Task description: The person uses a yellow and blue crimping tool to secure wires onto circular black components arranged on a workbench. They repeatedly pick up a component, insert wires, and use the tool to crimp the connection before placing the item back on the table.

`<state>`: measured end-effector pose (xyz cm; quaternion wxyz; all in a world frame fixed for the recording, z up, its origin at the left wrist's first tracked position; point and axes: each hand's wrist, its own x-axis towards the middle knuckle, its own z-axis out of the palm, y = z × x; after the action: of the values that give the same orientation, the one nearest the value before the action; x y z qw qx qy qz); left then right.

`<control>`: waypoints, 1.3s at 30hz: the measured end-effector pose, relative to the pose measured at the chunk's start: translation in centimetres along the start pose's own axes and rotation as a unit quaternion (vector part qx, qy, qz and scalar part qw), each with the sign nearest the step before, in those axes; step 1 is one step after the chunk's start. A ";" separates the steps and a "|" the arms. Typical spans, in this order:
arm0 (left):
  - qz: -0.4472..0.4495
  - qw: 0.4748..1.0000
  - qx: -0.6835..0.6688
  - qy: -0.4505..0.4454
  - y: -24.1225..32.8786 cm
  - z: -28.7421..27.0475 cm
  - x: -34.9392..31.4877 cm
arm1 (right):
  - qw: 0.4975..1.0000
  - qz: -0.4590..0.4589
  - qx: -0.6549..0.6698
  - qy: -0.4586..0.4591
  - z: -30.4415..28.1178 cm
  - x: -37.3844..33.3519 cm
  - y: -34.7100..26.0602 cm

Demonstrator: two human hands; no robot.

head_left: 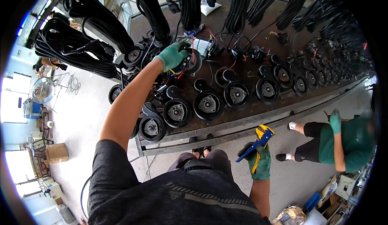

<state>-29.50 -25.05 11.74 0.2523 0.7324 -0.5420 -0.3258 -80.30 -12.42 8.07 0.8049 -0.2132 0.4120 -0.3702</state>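
Observation:
My left hand [173, 56], in a green glove, reaches over the far left part of the dark table [246, 73]. Its fingers are bent at a round metal part [195, 63] with red, yellow and blue wires [178, 72] trailing from it. What lies between the fingertips is hidden. Near my body, off the front of the table, my gloved right hand [260, 164] is closed round a blue and yellow wire stripper [262, 141]. A white paper [201, 47] lies just right of the round metal part.
Several black round wheel-like parts [208, 105] line the front edge. Coiled black cables [238, 10] hang over the far side. At the right stands another person [343, 144] in green gloves. A cardboard box [56, 153] and a fan [43, 90] are on the left.

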 end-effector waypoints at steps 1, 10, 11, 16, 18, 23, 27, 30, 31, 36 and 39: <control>-0.009 0.999 -0.040 -0.013 1.7 -0.4 -2.1 | 1.000 -0.009 0.002 -0.010 1.0 -0.3 0.1; 0.149 0.967 0.204 0.013 7.3 5.6 -15.7 | 0.996 -0.078 -0.011 -0.042 9.1 -1.6 1.6; 0.151 0.972 0.177 0.030 6.8 7.0 -15.7 | 0.996 -0.078 0.004 -0.052 10.0 -1.6 1.7; 0.325 0.937 0.097 0.085 6.7 10.7 -14.9 | 0.995 -0.080 -0.028 -0.058 11.0 -2.0 2.6; 0.337 0.932 0.122 0.054 6.7 10.9 -14.5 | 0.996 -0.073 -0.052 -0.017 10.1 -1.3 2.9; 0.272 0.949 0.155 0.042 8.8 10.8 -15.2 | 0.995 -0.033 -0.090 -0.025 8.4 2.3 2.3; 0.197 0.924 0.320 0.075 11.4 11.4 -15.9 | 0.990 0.012 -0.126 -0.068 7.5 4.4 0.9; 0.203 0.922 0.323 0.068 10.5 12.9 -15.0 | 0.984 0.023 -0.141 -0.109 6.4 5.9 -0.1; 0.203 0.922 0.322 0.068 10.2 13.3 -15.0 | 0.982 0.033 -0.147 -0.117 6.1 6.3 -0.5; 0.185 0.943 0.269 0.069 10.1 13.6 -14.9 | 0.967 0.058 -0.180 -0.170 4.9 7.7 -2.5; 0.160 0.955 0.230 0.098 9.8 14.0 -15.2 | 0.958 0.071 -0.198 -0.195 4.6 8.5 -3.4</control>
<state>-49.27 -13.56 12.65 0.1778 0.7025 -0.6851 -0.0750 -74.68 -20.98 8.62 0.8355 -0.4063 0.3262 -0.1742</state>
